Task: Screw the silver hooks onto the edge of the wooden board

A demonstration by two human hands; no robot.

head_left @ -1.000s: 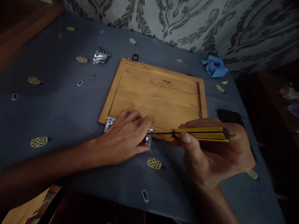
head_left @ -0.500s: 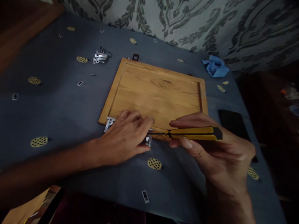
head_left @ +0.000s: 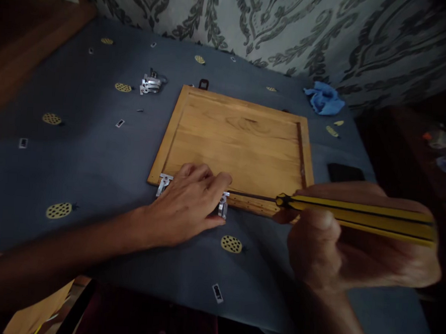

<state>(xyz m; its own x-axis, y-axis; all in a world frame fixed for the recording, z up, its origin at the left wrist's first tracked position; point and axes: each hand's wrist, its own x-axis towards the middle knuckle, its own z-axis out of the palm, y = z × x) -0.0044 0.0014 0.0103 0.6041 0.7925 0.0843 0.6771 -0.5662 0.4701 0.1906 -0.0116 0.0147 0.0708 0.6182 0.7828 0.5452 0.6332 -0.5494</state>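
Note:
A framed wooden cabinet door [head_left: 236, 137] lies flat on a blue-grey cloth [head_left: 76, 148]. My left hand [head_left: 188, 202] lies over a metal hinge [head_left: 164, 182] at the door's near edge, fingers curled down on it, with the hinge's other end [head_left: 223, 205] showing past the fingertips. My right hand [head_left: 354, 245] is closed round a yellow and black screwdriver [head_left: 356, 215], held nearly level. Its thin shaft points left along the door's edge toward the hinge.
A second metal hinge [head_left: 150, 84] and a small screw [head_left: 139, 110] lie on the cloth at the far left. A crumpled blue rag [head_left: 323, 100] sits at the far right corner, a dark phone [head_left: 345, 172] beside the door. A patterned wall stands behind.
My right hand has drawn back to the right and closer to the camera with the screwdriver, so more of the shaft shows. My left hand has stayed on the hinge.

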